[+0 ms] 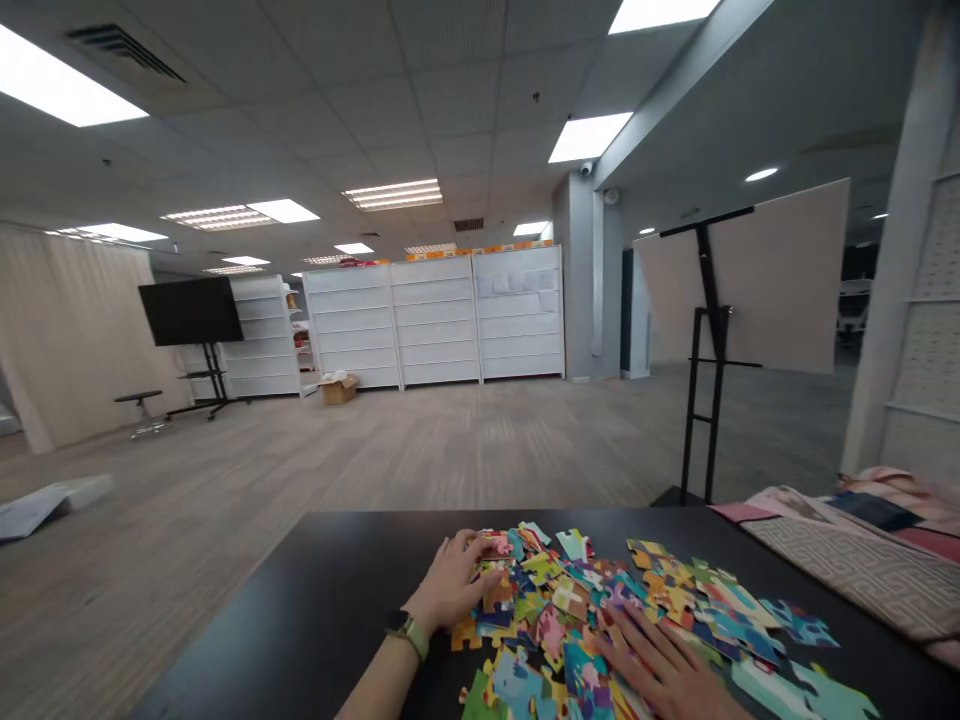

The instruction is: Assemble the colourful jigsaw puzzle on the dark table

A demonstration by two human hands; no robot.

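Observation:
A heap of colourful jigsaw puzzle pieces (551, 590) is spread over the black table (300, 600). My left hand (454, 580), with a watch on a green strap (409, 633) at its wrist, rests against the heap's left edge, fingers apart and bent a little round the pieces. On the right side of the heap my right hand (652, 655) lies palm down, its fingers stretched out over the pieces. Some pieces under both hands are hidden. Further right, several joined or overlapping puzzle pieces (727, 615) lie on the tabletop.
Folded patterned fabric (862, 560) lies along the table's right side. Beyond the table stand a board on a black stand (705, 400), white shelving (435, 320), a cardboard box (339, 389), a screen on a wheeled stand (191, 312) and a round stool (139, 397).

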